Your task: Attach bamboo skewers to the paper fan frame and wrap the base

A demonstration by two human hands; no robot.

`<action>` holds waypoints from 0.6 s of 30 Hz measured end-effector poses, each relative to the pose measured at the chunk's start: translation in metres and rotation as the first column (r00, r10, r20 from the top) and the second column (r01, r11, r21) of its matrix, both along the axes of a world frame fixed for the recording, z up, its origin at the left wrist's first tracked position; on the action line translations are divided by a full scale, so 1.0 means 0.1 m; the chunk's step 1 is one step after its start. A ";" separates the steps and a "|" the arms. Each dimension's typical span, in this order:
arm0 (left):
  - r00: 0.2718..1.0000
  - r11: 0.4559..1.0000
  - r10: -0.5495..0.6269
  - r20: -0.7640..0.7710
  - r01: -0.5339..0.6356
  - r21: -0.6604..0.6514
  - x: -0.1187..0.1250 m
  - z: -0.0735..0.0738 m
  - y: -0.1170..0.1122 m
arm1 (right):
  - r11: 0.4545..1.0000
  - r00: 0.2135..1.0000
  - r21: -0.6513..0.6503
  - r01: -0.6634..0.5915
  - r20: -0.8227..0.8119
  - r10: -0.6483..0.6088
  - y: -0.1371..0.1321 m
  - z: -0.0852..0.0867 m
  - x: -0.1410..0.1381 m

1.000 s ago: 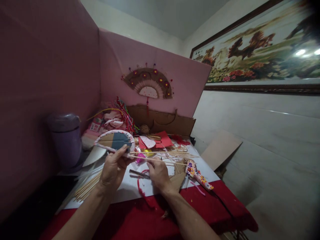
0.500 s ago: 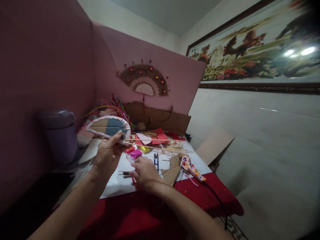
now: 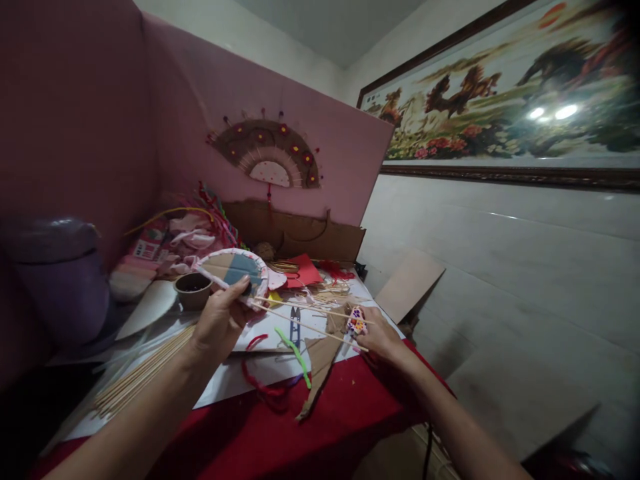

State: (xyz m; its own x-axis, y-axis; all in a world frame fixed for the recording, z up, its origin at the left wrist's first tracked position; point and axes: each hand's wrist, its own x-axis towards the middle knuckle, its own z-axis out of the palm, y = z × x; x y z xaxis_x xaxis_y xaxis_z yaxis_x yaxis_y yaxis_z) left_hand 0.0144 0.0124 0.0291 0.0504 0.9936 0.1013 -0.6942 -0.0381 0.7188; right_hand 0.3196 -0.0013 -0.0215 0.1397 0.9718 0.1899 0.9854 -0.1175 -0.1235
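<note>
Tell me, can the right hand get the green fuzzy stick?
Probably yes, if the right hand lets go of the flowery glue gun it seems to grip. The green fuzzy stick looks uncovered, and the torn cardboard between looks low enough to reach over.

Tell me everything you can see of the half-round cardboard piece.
The half-round cardboard piece shows a tan and blue face inside a pale, spotted rim that looks like fabric. The left hand holds it tilted above the table, thumb on the blue part. Two thin sticks extend from its lower right edge; their attachment is unclear.
</note>
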 end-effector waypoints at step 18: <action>0.998 0.995 0.024 -0.058 -0.030 -0.098 0.07 -0.23 -0.05 | 0.957 0.869 0.230 -0.177 -0.420 0.262 0.00 -0.09 0.25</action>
